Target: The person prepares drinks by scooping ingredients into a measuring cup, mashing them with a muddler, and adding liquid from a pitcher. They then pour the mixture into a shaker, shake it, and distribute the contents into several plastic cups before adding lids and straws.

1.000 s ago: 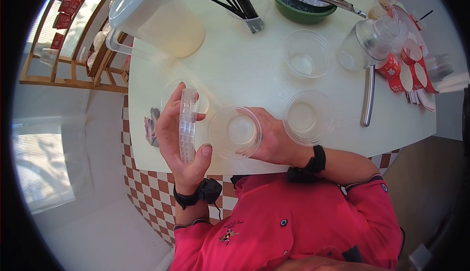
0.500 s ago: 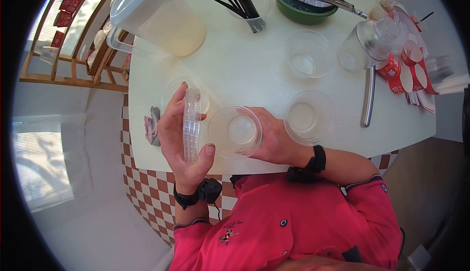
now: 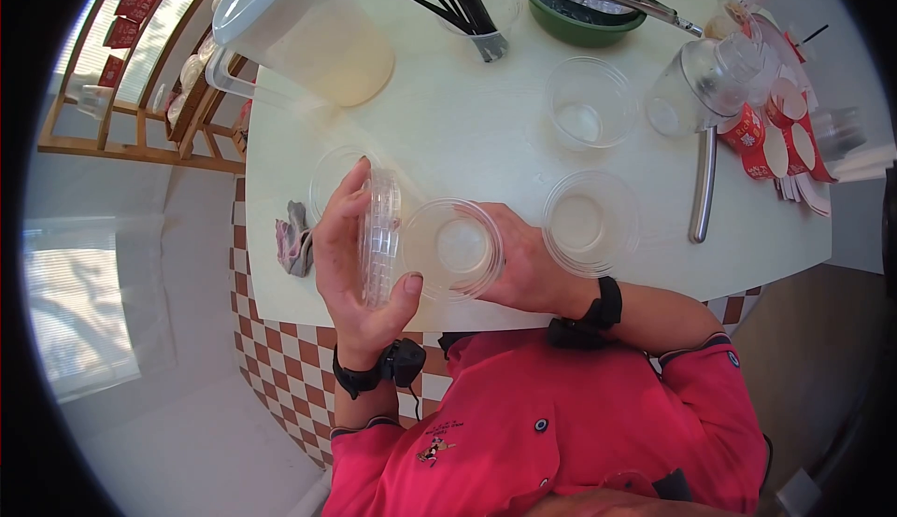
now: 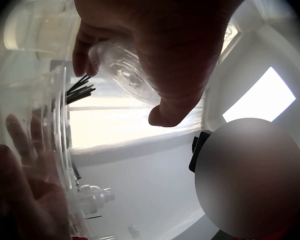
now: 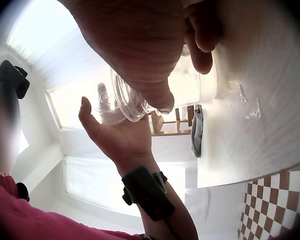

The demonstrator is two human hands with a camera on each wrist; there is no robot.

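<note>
My left hand (image 3: pixel 338 260) holds a clear plastic lid (image 3: pixel 381 241) on edge, fingers behind it and thumb at its near side. The lid's ridged rim shows in the head view, and its round face (image 4: pixel 124 72) in the left wrist view. Beside it, my right hand (image 3: pixel 525 260) is wrapped around a clear plastic cup (image 3: pixel 460 244), its mouth facing up. In the head view the lid's right edge is right at the cup's rim. The right wrist view has the right thumb against the cup (image 5: pixel 124 97), below the rim.
Two more clear cups (image 3: pixel 587 223) stand to the right, and another (image 3: pixel 327 181) is behind the left hand. A lidded pitcher (image 3: pixel 322 41), black straws (image 3: pixel 472 13), a green bowl (image 3: pixel 584 27) with tongs, a glass jar (image 3: pixel 687 83) and a grey cloth (image 3: pixel 295 241) lie around.
My left hand has moved the lid rightward, closer to the cup, and more of the lid's face now shows. The right hand and its cup have hardly moved.
</note>
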